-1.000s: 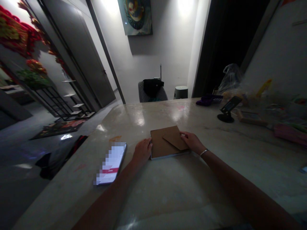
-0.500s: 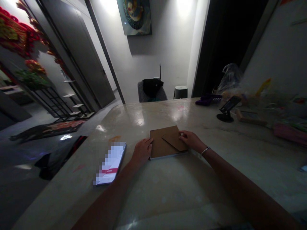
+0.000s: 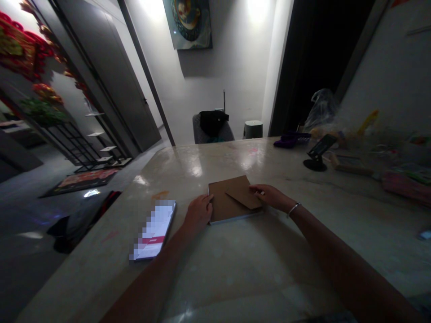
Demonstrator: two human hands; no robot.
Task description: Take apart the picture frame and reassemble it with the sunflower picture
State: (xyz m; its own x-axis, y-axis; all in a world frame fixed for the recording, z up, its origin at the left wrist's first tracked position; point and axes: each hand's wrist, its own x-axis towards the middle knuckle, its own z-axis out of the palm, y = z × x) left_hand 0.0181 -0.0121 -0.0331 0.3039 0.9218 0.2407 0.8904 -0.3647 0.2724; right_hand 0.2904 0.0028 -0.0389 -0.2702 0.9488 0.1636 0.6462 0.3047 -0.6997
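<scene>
Looking down a dim room, we had a grey door [image 3: 112, 76] on the left beside a black metal rack [image 3: 72, 143] of small shelves, and a round-motif painting [image 3: 186, 22] on the far wall above a padded chair [image 3: 210, 133] draped with a black garment [image 3: 213, 122]. Nearer us stretched a pale, glossy desk [image 3: 215, 166]. Toward its far right end we saw a clear plastic bag [image 3: 323, 110], a purple cloth [image 3: 286, 142] and a black phone stand [image 3: 316, 154]. A smartphone [image 3: 154, 231], its screen pixelated, lay on the desk just left of our left hand [image 3: 198, 214].

In front of us, near the middle of the desk, lay a flat kraft-paper packet [image 3: 225, 202] with a white lower edge, and its triangular flap [image 3: 242, 194] lay folded over the top. Our left fingers [image 3: 209, 202] sat together against the packet's left edge, while our right hand [image 3: 269, 197] reached in from the other side with its fingers [image 3: 257, 192] on the flap. We could not tell whether either hand was clamped on it.
</scene>
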